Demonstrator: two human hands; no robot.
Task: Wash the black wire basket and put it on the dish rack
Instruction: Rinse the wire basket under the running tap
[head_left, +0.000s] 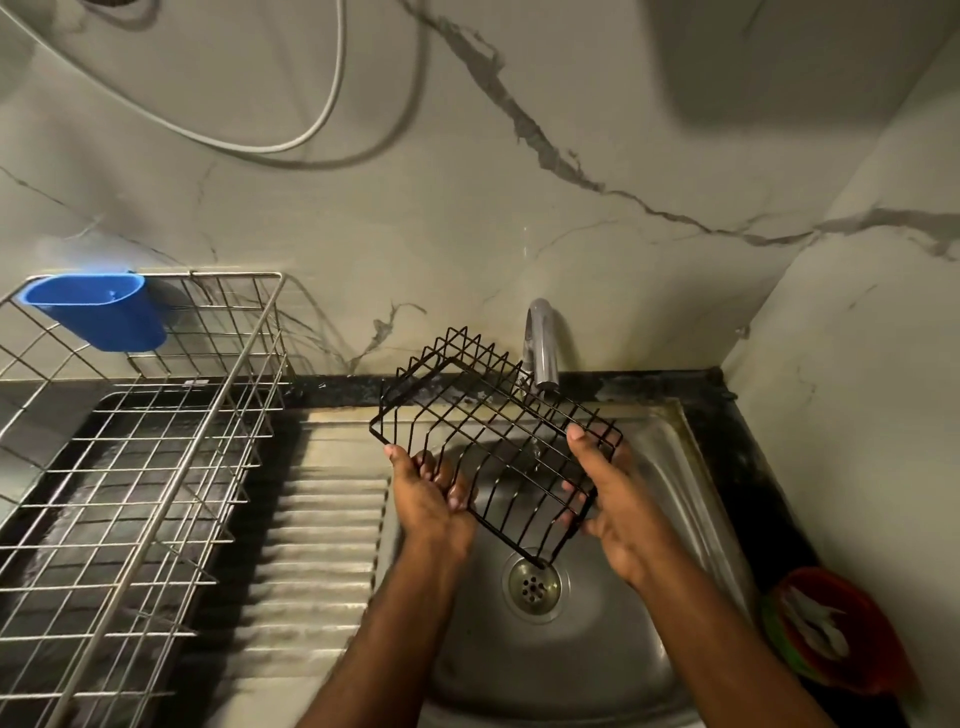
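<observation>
The black wire basket (467, 410) is held tilted over the steel sink (675, 467), right under the chrome tap (543, 343). A thin stream of water falls through its wires. My left hand (431, 499) grips its lower left edge, fingers curled through the wires. My right hand (618, 499) holds its right side, thumb on top. One basket corner hangs just above the drain (535, 587). The steel wire dish rack (130, 467) stands on the counter at the left.
A blue plastic cup holder (98, 309) hangs on the rack's back edge. The ribbed drainboard (317, 545) lies between rack and sink. A red bowl (841, 629) with white items sits at the right counter edge. Marble wall behind, with a white cable (332, 93).
</observation>
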